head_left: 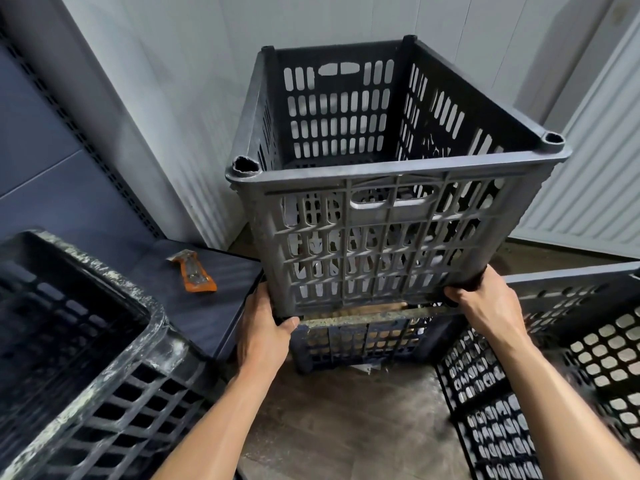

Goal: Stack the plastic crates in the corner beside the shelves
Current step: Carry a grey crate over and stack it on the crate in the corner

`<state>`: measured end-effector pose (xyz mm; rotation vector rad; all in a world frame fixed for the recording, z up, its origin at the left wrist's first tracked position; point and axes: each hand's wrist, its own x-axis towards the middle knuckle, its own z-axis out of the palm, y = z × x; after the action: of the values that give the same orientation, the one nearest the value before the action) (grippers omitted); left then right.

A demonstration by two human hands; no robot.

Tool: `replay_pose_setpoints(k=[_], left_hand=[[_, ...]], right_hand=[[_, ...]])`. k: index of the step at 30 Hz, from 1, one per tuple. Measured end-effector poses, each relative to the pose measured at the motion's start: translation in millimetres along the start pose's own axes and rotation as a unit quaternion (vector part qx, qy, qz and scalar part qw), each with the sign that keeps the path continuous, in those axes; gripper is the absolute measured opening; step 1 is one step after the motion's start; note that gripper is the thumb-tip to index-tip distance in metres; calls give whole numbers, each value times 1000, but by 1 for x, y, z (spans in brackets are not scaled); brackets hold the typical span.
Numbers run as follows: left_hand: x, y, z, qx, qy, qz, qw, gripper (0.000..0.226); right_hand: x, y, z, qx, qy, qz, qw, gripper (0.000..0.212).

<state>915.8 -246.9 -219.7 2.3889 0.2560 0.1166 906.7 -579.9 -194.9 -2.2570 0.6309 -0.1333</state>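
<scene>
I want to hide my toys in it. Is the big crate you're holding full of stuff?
No. The grey crate held by the left hand and right hand is empty; you can see its walls through the open top.

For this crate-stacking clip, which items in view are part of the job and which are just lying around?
Part of the job:
- grey crate, gripped at its bottom corners by the left hand and right hand
- lower crate beneath it in the corner
- dusty crate, near left
- crate on the right

Lying about:
- orange tool on the dark shelf
- white radiator
</scene>
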Motion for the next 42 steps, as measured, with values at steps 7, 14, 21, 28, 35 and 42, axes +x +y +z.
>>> replay_pose_setpoints(k=[7,14,21,28,35,42], left_hand=[[4,13,-6,-61,-19,13,998,68],[5,43,-20,-281,20,21,959,60],[28,47,-23,-281,-2,-25,959,49],[43,41,-31,-285,-60,-27,956,34],[35,36,-35,-227,-57,24,972,39],[36,43,-44,-224,-36,48,973,36]], right_hand=[[1,-6,-4,94,-22,25,995,52],[1,-17,-18,360,-21,-37,932,47],[6,-25,-18,345,-4,-16,938,51],[8,-26,-19,338,-17,-22,941,43],[-1,-18,-19,337,1,-90,937,42],[-4,-23,-23,333,11,-109,937,41]])
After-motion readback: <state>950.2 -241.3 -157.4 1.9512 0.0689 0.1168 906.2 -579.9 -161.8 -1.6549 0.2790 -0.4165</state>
